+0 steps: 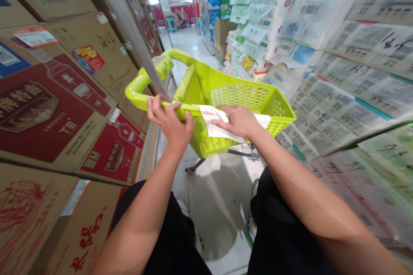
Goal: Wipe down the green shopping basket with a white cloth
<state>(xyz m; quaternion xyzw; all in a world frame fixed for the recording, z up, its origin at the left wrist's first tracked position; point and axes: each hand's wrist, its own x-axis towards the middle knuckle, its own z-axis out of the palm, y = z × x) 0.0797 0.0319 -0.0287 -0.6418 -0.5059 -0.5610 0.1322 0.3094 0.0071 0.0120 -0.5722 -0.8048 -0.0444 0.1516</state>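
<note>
A lime-green plastic shopping cart (238, 90) with holed basket walls stands before me, turned sideways. My left hand (172, 122) grips the near edge of its rim close to the handle end, fingers over the top and thumb on my side. A white cloth (211, 116) is draped over the same rim further right and hangs down the near wall. My right hand (240, 121) holds the cloth against the rim, its thumb pointing left across the fabric. The far fingertips of this hand are partly hidden behind the rim.
Stacked brown and red cartons (48, 107) line the left side. A metal post (129, 21) crosses beside the cart handle. Shelves of packaged tissues (322, 77) rise on the right. A person (164, 2) is far down the aisle near a blue stool (171, 23).
</note>
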